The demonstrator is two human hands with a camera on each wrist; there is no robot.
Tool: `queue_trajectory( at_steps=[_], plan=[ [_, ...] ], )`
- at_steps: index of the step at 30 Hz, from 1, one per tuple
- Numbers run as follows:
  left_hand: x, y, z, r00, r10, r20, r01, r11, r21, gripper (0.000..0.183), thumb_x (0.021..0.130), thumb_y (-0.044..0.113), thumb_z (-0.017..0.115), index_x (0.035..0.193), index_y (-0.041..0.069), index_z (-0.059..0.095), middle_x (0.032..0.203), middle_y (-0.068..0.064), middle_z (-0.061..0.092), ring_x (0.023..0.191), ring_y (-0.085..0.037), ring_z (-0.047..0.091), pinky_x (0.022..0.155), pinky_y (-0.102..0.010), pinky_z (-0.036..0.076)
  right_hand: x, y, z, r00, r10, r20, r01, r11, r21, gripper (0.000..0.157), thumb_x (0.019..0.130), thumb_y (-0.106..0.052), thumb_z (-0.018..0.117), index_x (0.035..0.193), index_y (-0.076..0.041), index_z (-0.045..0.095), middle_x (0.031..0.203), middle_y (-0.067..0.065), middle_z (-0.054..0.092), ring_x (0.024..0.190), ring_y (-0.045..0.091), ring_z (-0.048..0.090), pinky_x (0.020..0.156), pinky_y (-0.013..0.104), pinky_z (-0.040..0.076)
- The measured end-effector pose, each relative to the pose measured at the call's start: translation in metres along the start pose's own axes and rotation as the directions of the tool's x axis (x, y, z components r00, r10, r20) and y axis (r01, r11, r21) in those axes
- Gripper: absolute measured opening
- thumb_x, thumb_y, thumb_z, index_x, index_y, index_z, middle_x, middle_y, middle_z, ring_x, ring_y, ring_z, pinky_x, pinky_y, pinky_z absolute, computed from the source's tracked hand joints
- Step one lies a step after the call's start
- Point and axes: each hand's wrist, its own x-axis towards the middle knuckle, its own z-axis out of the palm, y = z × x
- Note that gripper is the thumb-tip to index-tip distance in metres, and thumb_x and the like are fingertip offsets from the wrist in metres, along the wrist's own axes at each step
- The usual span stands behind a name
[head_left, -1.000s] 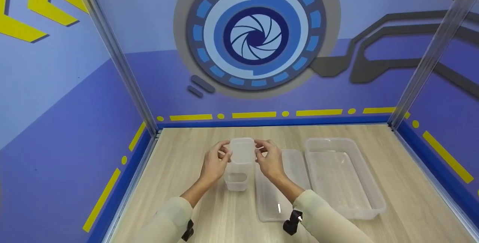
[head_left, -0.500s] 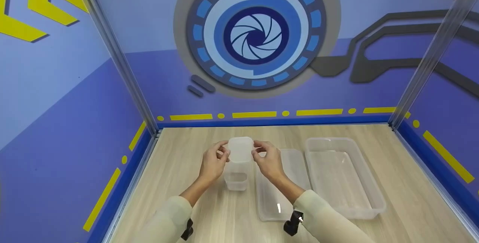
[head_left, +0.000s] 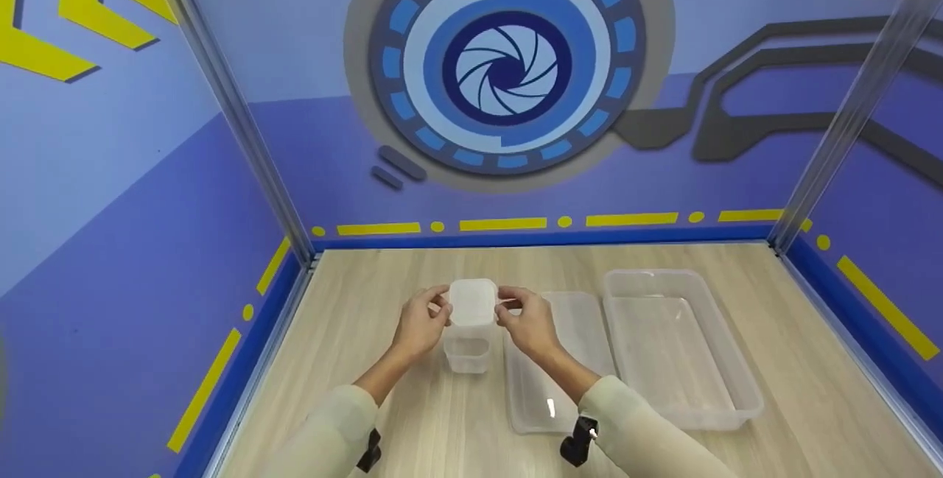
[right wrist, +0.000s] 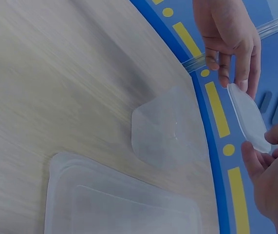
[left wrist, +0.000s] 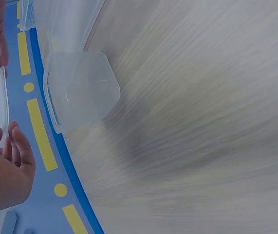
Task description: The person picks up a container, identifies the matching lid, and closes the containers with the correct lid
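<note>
A small white translucent lid (head_left: 473, 302) is held up between both hands above a small clear plastic container (head_left: 469, 363). My left hand (head_left: 421, 325) pinches the lid's left edge between thumb and fingers. At the opposite edge, my right hand (head_left: 532, 323) pinches it the same way. Both wrist views show a gap between the lid (right wrist: 248, 117) and the container (right wrist: 160, 129), which stands upright on the table. In the head view the lid covers the far part of the container.
Right of the small container, a large translucent lid (head_left: 549, 382) lies flat on the wooden table (head_left: 353, 294). Beside that lid stands a large clear rectangular box (head_left: 667, 360), uncovered. Blue printed panels (head_left: 295, 169) enclose the table's back and sides.
Both hands have brought the small lid slightly nearer to me in the head view, with their pinch on its edges kept. The container and the large box and lid stay in place.
</note>
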Motion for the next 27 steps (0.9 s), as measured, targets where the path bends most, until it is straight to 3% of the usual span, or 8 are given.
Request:
queue_trajectory(
  at_steps=[13,20,27],
  plan=[
    [-0.001,-0.006,-0.002,0.998,-0.05,0.04,0.05,0.999,0.009,0.039,0.102,-0.002,0.062,0.141,-0.005,0.061,0.103,-0.01,0.064,0.077,-0.013,0.067,0.061,-0.02,0.049,-0.004,0.011,0.007,0.999,0.018,0.029,-0.016,0.999,-0.049,0.031,0.095,0.009,0.068,0.126,0.013,0.068,0.118,0.026,0.071,0.101,0.033,0.073,0.076,0.026,0.063],
    [-0.004,-0.013,-0.002,0.997,-0.047,0.053,0.045,0.999,0.026,0.038,0.101,-0.003,0.061,0.139,-0.007,0.062,0.102,-0.01,0.064,0.076,-0.014,0.067,0.058,-0.02,0.048,-0.008,0.018,0.01,0.999,0.02,0.026,-0.017,0.993,-0.114,0.028,0.094,0.005,0.071,0.122,0.01,0.071,0.113,0.02,0.074,0.097,0.028,0.074,0.075,0.027,0.062],
    [-0.008,-0.018,0.003,0.992,-0.108,0.064,0.106,0.994,0.038,0.037,0.105,0.004,0.063,0.141,-0.003,0.062,0.105,-0.009,0.063,0.079,-0.013,0.066,0.062,-0.021,0.049,-0.012,0.022,0.011,0.999,0.023,0.027,-0.018,0.987,-0.161,0.028,0.093,0.005,0.072,0.121,0.008,0.073,0.112,0.018,0.075,0.096,0.027,0.073,0.075,0.03,0.061]
  ],
)
